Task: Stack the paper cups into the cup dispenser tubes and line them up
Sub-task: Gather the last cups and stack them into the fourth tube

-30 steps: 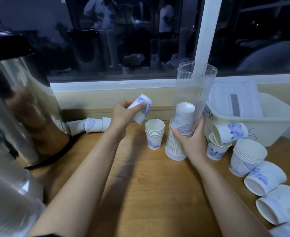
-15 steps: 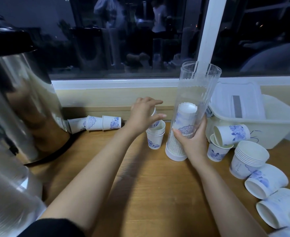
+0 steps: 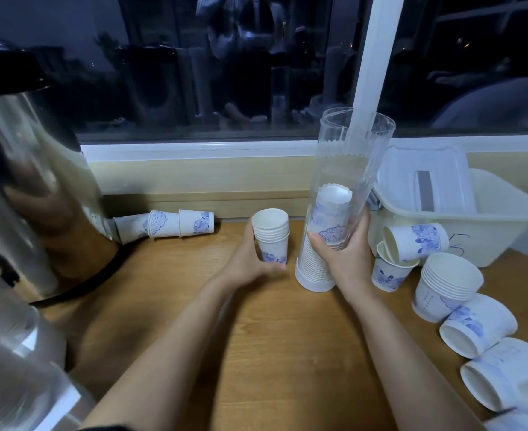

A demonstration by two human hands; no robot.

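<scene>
A clear dispenser tube (image 3: 348, 169) stands upright on the wooden table, holding a tall stack of white paper cups with blue flowers (image 3: 329, 219) that fills its lower half. My right hand (image 3: 342, 256) grips the tube low down. My left hand (image 3: 250, 259) grips a short upright stack of cups (image 3: 270, 234) just left of the tube's white base. More cups lie loose: a stack on its side (image 3: 166, 223) at the back left, and several cups and stacks (image 3: 446, 284) at the right.
A large steel urn (image 3: 23, 181) fills the left side. A white plastic tub (image 3: 461, 219) with a clear lid stands at the back right. The window sill runs along the table's far edge. Bare wood (image 3: 256, 353) lies between my forearms.
My left hand carried a single cup down onto the short stack and now grips that stack lower down. My right hand stayed on the tube.
</scene>
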